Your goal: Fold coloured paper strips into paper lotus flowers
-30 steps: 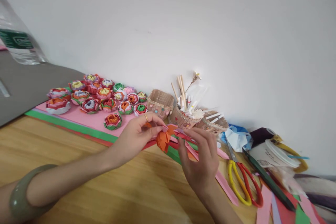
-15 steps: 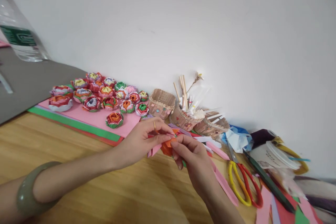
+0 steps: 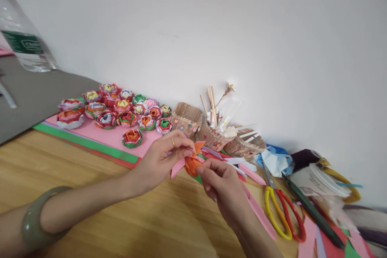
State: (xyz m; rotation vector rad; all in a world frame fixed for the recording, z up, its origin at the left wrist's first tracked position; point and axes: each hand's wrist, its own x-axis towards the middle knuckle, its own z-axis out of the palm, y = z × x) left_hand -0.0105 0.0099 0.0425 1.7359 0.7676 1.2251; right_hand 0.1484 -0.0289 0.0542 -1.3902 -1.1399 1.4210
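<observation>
Between my two hands is a partly folded paper flower (image 3: 192, 166) with orange petals, pink flaps and a bit of green at its underside. My left hand (image 3: 169, 155), wearing a ring, pinches it from the left near a raised orange tip. From the right, my right hand (image 3: 222, 181) pinches an orange petal between thumb and forefinger. My fingers hide part of the folds. Beyond my left hand, several finished paper flowers (image 3: 132, 138) in mixed colours rest on a pink paper sheet (image 3: 102, 133). Folded paper strips (image 3: 256, 174) lie just past my right hand.
Three decorated baskets (image 3: 186, 119) stand against the wall, two holding sticks and pens. To the right lie scissors (image 3: 278, 213) with yellow and red handles, a dark green long tool (image 3: 313, 209), a white tub (image 3: 320, 181) and paper scraps. A water bottle (image 3: 26, 48) stands at far left.
My hands have drawn slightly apart, so more of the orange petals shows. The raised orange tip now stands clear above the flower. My left hand has shifted slightly up and left.
</observation>
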